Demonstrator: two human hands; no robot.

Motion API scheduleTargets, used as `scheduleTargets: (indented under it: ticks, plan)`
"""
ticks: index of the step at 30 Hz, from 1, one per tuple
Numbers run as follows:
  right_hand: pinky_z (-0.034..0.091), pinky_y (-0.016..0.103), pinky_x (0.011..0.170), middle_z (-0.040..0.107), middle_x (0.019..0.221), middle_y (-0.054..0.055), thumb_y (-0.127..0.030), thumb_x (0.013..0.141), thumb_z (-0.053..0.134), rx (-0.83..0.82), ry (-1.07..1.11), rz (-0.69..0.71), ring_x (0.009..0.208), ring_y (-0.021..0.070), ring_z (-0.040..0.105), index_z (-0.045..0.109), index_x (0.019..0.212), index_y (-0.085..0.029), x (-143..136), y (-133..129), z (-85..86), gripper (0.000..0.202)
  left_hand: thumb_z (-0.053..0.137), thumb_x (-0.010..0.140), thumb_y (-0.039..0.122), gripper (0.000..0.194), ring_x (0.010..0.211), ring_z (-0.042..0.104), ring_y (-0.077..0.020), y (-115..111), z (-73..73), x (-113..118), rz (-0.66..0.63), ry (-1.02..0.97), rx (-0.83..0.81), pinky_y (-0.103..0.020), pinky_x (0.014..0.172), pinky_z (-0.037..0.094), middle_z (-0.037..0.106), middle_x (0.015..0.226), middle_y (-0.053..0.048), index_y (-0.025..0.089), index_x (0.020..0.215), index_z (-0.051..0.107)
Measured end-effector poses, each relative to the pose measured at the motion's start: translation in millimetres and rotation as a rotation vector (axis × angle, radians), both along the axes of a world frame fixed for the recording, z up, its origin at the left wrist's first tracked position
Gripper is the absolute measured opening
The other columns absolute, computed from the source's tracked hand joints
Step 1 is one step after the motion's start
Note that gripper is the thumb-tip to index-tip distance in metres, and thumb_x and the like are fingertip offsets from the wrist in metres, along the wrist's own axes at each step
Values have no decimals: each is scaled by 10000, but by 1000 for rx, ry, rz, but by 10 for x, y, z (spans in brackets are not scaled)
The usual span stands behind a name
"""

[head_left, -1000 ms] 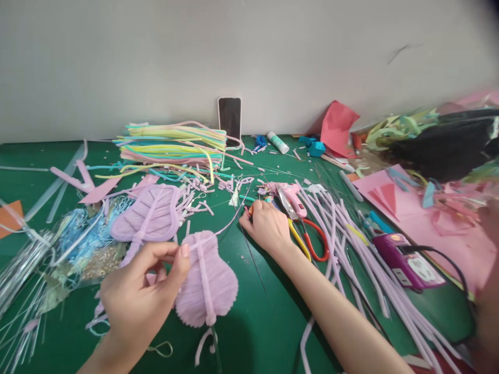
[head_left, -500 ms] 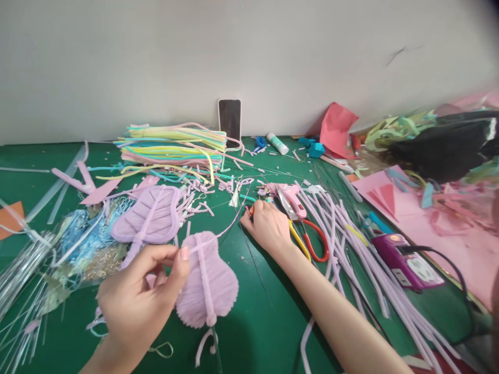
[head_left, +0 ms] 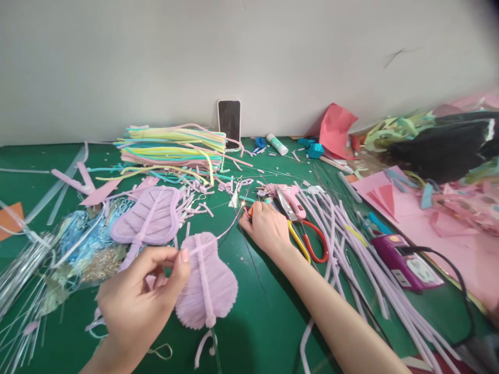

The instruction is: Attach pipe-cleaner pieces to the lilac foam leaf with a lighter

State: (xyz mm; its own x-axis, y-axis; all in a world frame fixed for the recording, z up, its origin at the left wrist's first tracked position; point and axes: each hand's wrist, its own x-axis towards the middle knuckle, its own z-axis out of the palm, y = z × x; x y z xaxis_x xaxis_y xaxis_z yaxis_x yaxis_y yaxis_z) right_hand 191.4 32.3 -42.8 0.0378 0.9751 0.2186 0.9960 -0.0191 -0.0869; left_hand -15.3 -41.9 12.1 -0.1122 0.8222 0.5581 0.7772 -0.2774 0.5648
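Note:
My left hand [head_left: 144, 296] pinches thumb and forefinger at the upper left edge of a lilac, leaf-shaped fan [head_left: 212, 296] made of pipe cleaners. A thin lilac strand [head_left: 231, 228] runs from the fan's upper right edge toward my right hand [head_left: 268, 226]. That hand is closed around a small orange lighter [head_left: 250, 212], mostly hidden by the fingers. A small bright glow shows at its tip, close to the strand's end. Left of the fan lies a second lilac leaf-shaped fan [head_left: 150, 215], with a smooth rim and a stem.
Scissors [head_left: 315, 241] with red and yellow handles and a pink glue gun [head_left: 292, 200] lie beyond my right wrist. Lilac pipe cleaners [head_left: 366, 265] spread right, near a purple power socket [head_left: 407, 262]. A coloured pipe-cleaner bundle [head_left: 171, 150] and a phone [head_left: 230, 123] stand behind.
A small bright glow has appeared at the lighter's tip beside the strand. Both hands and the fan stay almost in place.

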Motion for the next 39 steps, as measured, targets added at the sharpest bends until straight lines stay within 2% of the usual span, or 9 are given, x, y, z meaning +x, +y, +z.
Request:
scheduleTargets:
  ticks: [6,17,31,39]
  plan:
    - [293,269,512,647,737,62,-311,871,429,1,2,61,759,208,626,561,785,-168,-61,-90,65,213,656,802,313,122,441,549,-81,48,-4,-14,-18,-4,-2,-222,427,374,636,546,70,233,714,632]
    - [250,269,495,619,674,45,-279,838,452,58,37,163,702,185,609,545,730,-172,-186,-268,120,178,675,786,307,107,488,573,-107,79,-61,-31,13,-94,-74,-245,504,450,623,557,57,232,722,633]
    - [271,267,505,639,707,60,-313,863,452,38,17,73,719,202,630,538,762,-170,-133,-163,98,194,675,785,318,128,479,570,-108,86,-54,-34,25,-78,-66,-237,503,455,607,525,55,222,710,635]
    - [294,273,530,633,714,58,-312,866,434,39,9,106,738,209,620,548,760,-169,-130,-168,84,211,684,779,297,113,458,569,-104,92,-59,-34,18,-64,-38,-228,490,455,609,517,62,222,711,636]
